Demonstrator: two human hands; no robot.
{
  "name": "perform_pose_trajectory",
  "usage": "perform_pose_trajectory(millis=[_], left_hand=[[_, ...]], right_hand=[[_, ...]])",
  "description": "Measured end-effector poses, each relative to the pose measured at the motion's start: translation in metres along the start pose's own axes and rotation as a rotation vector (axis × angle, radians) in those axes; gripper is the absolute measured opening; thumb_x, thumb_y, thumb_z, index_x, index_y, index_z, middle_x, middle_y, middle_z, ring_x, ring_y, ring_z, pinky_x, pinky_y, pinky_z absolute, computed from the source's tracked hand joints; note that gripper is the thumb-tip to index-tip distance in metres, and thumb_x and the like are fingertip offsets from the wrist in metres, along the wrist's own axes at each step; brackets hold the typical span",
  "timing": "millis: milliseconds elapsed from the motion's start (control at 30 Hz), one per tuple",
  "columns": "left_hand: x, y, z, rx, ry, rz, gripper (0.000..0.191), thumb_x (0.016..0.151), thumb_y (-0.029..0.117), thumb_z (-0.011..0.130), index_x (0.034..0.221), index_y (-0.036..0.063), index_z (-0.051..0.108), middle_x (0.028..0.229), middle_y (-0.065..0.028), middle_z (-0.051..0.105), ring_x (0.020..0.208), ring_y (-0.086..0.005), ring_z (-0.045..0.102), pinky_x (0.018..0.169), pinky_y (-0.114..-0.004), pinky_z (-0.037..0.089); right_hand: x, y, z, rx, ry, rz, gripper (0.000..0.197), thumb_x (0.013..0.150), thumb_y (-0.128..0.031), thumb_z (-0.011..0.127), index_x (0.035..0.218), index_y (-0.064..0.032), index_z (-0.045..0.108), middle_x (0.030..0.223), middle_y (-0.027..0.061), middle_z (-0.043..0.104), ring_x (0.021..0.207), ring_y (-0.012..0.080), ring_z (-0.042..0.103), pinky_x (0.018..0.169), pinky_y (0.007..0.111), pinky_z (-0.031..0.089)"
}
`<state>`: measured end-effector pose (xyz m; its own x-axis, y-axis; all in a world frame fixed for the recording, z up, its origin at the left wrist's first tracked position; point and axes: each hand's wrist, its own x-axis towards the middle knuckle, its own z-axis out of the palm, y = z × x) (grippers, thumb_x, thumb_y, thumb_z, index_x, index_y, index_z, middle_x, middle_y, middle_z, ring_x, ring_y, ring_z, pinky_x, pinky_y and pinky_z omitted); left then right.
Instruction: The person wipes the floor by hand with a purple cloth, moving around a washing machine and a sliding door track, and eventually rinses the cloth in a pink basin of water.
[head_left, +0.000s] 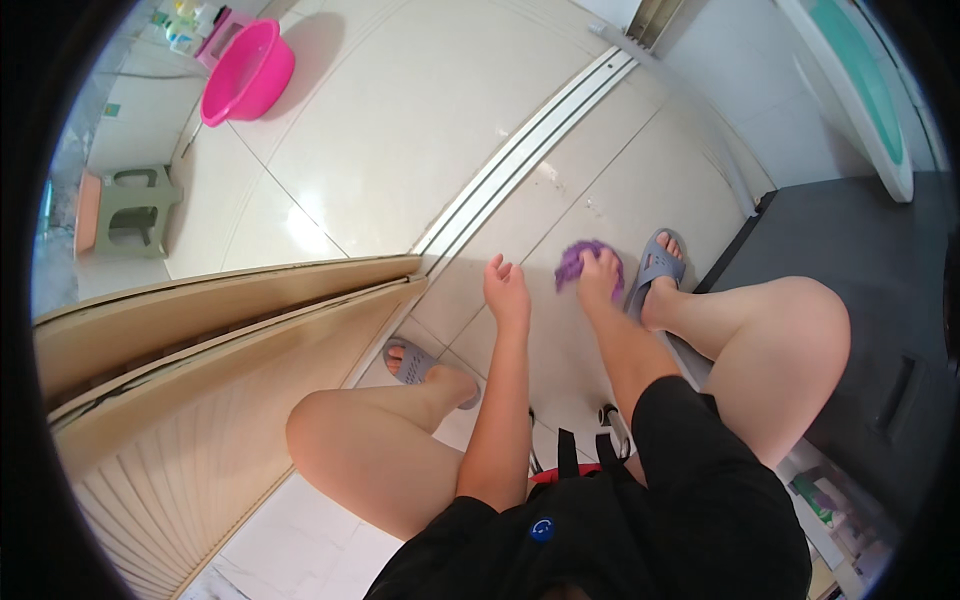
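A crumpled purple cloth lies on the beige tiled floor, pressed under the fingers of my right hand. My left hand hovers to the left of it, palm turned partly up and fingers loosely curled, with nothing in it. A few small dark specks and a shiny wet-looking patch show on the tiles beyond the cloth. Part of the cloth is hidden beneath my right hand.
A metal sliding-door track crosses the floor ahead. Wooden door panels stand at left, a dark grey cabinet at right. My slippered feet flank the cloth. Beyond are a pink basin, a green stool and a grey pipe.
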<state>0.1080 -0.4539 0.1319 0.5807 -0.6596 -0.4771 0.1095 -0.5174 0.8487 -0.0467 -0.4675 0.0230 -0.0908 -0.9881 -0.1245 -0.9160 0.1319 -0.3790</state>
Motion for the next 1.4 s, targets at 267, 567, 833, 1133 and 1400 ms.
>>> perform_pose_trajectory(millis=[267,567,833,1133,1400], left_hand=[[-0.032,0.051,0.004,0.003,-0.08,0.108,0.04,0.081,0.01,0.055,0.118,-0.0023,0.048,0.104,-0.0178,0.059,0.088,-0.0213,0.059,0.075,-0.031,0.047],[-0.037,0.117,0.011,0.19,-0.163,0.4,0.04,0.076,0.012,0.056,0.114,-0.0027,0.052,0.091,-0.0161,0.061,0.077,-0.023,0.059,0.07,-0.033,0.047],[-0.006,0.106,0.06,0.369,-0.219,0.365,0.042,0.075,0.017,0.058,0.112,-0.0006,0.053,0.093,-0.0199,0.062,0.086,-0.0324,0.06,0.078,-0.039,0.047],[0.023,-0.018,0.067,0.636,-0.21,-0.087,0.043,0.075,0.016,0.053,0.113,-0.0033,0.051,0.106,-0.0267,0.057,0.101,-0.038,0.055,0.088,-0.042,0.043],[0.039,-0.024,0.128,0.689,-0.291,0.019,0.043,0.073,0.013,0.054,0.113,-0.0015,0.05,0.106,-0.0242,0.057,0.099,-0.0366,0.055,0.087,-0.043,0.042]], right_hand=[[0.015,-0.067,-0.029,0.321,0.101,0.177,0.021,0.077,-0.008,0.053,0.097,-0.0122,0.06,0.099,0.0132,0.055,0.097,0.0335,0.05,0.083,0.042,0.041],[-0.039,-0.087,-0.044,0.654,0.086,0.735,0.034,0.079,-0.006,0.053,0.113,-0.0082,0.052,0.102,0.0182,0.057,0.097,0.0349,0.056,0.081,0.043,0.045],[0.016,-0.068,-0.079,0.276,0.478,0.809,0.034,0.082,-0.005,0.047,0.115,-0.0127,0.048,0.108,0.0142,0.055,0.1,0.0333,0.051,0.079,0.044,0.045],[0.042,-0.035,0.006,0.054,0.012,1.178,0.047,0.084,-0.022,0.048,0.13,-0.0189,0.038,0.122,0.0147,0.038,0.109,0.038,0.038,0.091,0.047,0.037],[0.19,-0.016,0.005,0.346,0.312,0.477,0.04,0.072,-0.008,0.058,0.112,-0.0139,0.055,0.104,0.0167,0.053,0.104,0.0347,0.046,0.089,0.043,0.037]])
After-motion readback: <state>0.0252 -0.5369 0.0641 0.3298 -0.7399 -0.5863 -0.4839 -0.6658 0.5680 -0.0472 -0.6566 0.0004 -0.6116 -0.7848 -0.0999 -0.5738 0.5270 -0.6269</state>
